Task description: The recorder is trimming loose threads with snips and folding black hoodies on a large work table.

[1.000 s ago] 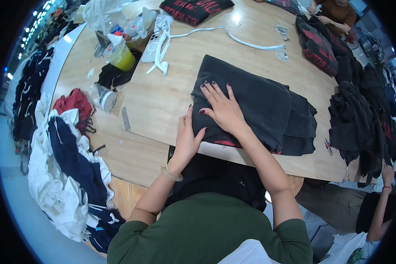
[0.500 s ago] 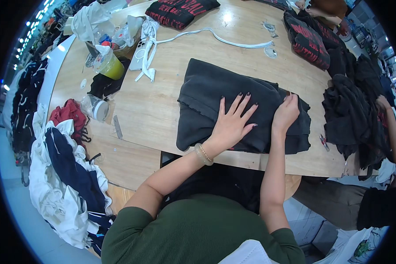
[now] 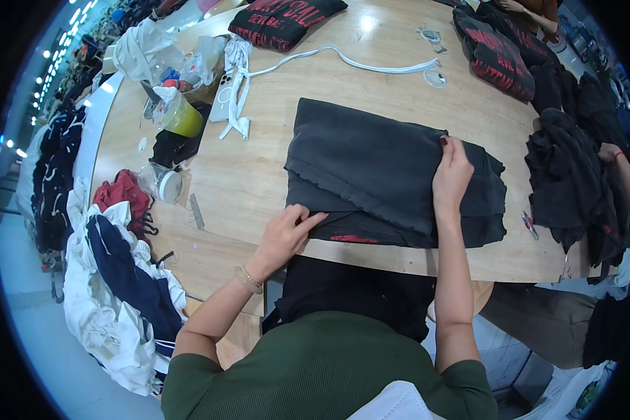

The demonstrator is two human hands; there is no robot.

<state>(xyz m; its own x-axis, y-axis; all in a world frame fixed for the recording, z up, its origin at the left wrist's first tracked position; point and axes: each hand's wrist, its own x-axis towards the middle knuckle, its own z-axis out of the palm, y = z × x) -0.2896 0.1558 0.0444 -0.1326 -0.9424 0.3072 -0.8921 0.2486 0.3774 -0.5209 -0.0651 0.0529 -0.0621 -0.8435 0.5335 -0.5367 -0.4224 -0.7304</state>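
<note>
A folded black garment (image 3: 371,161) of heavy cloth lies flat on the wooden table in front of me, with a slanting raw-edged layer across its lower part. A strip of red print (image 3: 354,239) shows along its near edge. My left hand (image 3: 281,236) is at the near left corner, fingers bent and closed on the edge of the cloth; its thumb is partly hidden. Over on the right side, my right hand (image 3: 453,178) is closed on a folded edge of the same garment, fingertips curled into the cloth.
Folded black garments with red print (image 3: 287,22) lie at the back. A white cord (image 3: 343,56), a phone (image 3: 221,98), a cup of green drink (image 3: 182,117) and a clear jar (image 3: 168,185) are on the table. Small snips (image 3: 530,225) lie right, near a co-worker's hand (image 3: 610,152).
My left hand has moved from lying spread on the garment to its near left corner. My right hand keeps hold of the right side. Red print now shows more at the near edge.
</note>
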